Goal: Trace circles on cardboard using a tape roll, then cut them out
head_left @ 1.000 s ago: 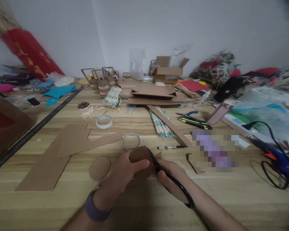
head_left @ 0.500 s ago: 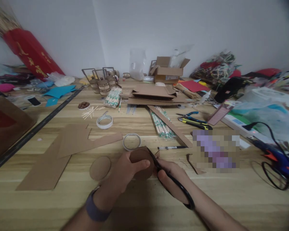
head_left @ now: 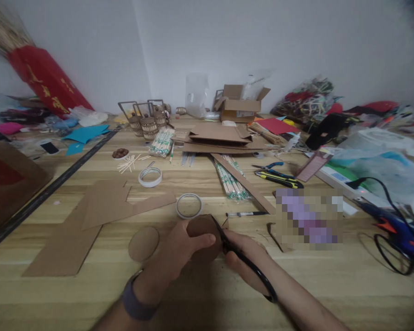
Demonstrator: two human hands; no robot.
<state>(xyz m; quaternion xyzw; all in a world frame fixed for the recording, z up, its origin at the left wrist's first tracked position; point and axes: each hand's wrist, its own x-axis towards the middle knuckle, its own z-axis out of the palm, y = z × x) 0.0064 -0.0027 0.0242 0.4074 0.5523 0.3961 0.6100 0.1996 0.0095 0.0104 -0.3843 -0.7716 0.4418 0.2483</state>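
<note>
My left hand (head_left: pixel 184 243) is closed on a rounded piece of cardboard (head_left: pixel 205 253), its thumb lying on top. In my right hand (head_left: pixel 246 253) is a pair of black scissors (head_left: pixel 257 271), whose blades lie along the cardboard's right edge. How far the blades are parted is hard to make out. A separate cardboard disc (head_left: pixel 144 244) lies flat just left of my left hand. Beyond the held piece sits a roll of tape (head_left: pixel 177 205), with a thicker white tape roll (head_left: pixel 150 183) farther to the left.
Cut cardboard sheets (head_left: pixel 62 243) lie at the left. A pen (head_left: pixel 246 214), pliers (head_left: pixel 274 165) and a yellow-black utility knife (head_left: pixel 279 179) lie right of centre. At far right is a blue glue gun (head_left: pixel 395 230) with its cable. Stacked cardboard (head_left: pixel 221 133) stands farther back.
The scissor blades look more closed along the cardboard's edge than before. Both hands stay nearly in place, and the view has shifted slightly.
</note>
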